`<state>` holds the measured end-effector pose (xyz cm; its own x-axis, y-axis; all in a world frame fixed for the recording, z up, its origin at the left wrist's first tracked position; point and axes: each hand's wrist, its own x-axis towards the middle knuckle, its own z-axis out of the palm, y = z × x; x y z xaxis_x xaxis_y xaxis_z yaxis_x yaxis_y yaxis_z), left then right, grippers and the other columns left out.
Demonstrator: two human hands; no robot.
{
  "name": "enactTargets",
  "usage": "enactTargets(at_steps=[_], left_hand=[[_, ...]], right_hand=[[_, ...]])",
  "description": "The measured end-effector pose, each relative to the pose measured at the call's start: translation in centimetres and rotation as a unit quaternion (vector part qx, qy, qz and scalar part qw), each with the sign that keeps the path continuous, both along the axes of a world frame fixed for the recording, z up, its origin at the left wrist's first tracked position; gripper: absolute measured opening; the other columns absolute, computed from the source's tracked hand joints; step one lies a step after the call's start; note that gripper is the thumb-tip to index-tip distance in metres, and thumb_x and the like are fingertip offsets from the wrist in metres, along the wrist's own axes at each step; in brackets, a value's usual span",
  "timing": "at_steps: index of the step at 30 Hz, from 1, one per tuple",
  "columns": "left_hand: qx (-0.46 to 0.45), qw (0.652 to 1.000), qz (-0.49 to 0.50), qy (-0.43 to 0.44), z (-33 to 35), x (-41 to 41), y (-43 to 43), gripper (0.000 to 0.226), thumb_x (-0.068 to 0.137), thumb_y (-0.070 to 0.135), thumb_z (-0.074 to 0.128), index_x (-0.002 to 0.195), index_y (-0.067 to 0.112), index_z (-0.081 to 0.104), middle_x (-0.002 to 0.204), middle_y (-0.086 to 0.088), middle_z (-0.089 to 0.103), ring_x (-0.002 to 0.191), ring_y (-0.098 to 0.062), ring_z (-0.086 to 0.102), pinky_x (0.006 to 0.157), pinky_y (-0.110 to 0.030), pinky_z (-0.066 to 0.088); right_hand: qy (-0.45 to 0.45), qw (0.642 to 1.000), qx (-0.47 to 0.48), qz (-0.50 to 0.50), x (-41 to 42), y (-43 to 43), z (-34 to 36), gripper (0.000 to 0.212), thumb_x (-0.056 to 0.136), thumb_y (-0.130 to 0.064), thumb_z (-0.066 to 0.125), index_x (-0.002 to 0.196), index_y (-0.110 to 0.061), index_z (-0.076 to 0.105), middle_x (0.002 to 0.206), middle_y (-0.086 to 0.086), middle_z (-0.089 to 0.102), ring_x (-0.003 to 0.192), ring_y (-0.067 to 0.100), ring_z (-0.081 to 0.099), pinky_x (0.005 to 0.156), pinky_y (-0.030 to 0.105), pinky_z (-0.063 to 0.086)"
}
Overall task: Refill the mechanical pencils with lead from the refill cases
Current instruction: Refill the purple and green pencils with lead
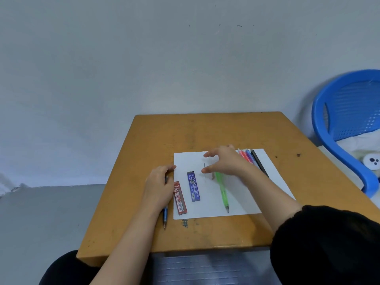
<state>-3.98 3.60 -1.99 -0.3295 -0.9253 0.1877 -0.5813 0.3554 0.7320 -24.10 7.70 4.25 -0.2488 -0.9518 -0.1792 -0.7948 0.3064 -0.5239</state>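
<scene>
Head view: left hand [159, 186] lies over a blue mechanical pencil [165, 214] on the table [205, 130], at 9 o'clock of the paper sheet [242, 194]. The pencil's middle is hidden, so whether the curled fingers grasp it cannot be told. Red refill case [180, 199] and blue refill case [193, 186] lie on the sheet's 8 o'clock part. 1 thin lead [205, 173] lies just right of them. Right hand [224, 161] hovers, fingers spread, grasping nothing, and covers the top end of the green pencil [222, 189]. At 1 o'clock, coloured pencils [248, 155] are partly hidden; count unclear. Blue chair [320, 128], at 3 o'clock, is cut off.

The left hand [159, 186] hides much of the blue pencil [165, 214].
</scene>
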Motion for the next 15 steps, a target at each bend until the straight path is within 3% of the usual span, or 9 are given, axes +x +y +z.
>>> enactTargets(at_steps=[3,9,15], left_hand=[[0.003,1.0,0.004,0.006,-0.1,0.0,-0.1,0.033,0.095,0.008,0.048,0.124,0.017,0.059,0.121,0.003,0.058,0.105,-0.004,0.046,0.091,-0.024,0.04],[0.012,1.0,0.015,0.022,-0.1,0.0,-0.2,0.033,0.094,0.006,0.048,0.122,0.016,0.06,0.116,0.006,0.058,0.104,-0.005,0.047,0.089,-0.022,0.039],[0.012,0.999,0.02,0.03,0.0,-0.1,-0.2,0.033,0.093,0.004,0.048,0.122,0.014,0.061,0.116,0.005,0.058,0.104,-0.004,0.047,0.089,-0.021,0.037]], right_hand=[[0.027,0.998,0.047,0.02,-0.3,-0.2,0.2,0.072,0.076,-0.042,0.076,0.138,-0.017,0.049,0.134,0.004,0.053,0.14,0.023,0.014,0.104,0.038,0.032],[0.064,0.996,0.052,0.012,-0.1,-0.8,-0.7,0.085,0.06,-0.045,0.086,0.134,-0.022,0.053,0.133,0.007,0.047,0.135,0.023,0.022,0.105,0.039,0.035],[0.108,0.993,0.044,0.024,0.2,-1.4,-1.0,0.074,0.059,-0.045,0.086,0.126,-0.027,0.059,0.125,0.004,0.05,0.129,0.024,0.027,0.103,0.042,0.036]])
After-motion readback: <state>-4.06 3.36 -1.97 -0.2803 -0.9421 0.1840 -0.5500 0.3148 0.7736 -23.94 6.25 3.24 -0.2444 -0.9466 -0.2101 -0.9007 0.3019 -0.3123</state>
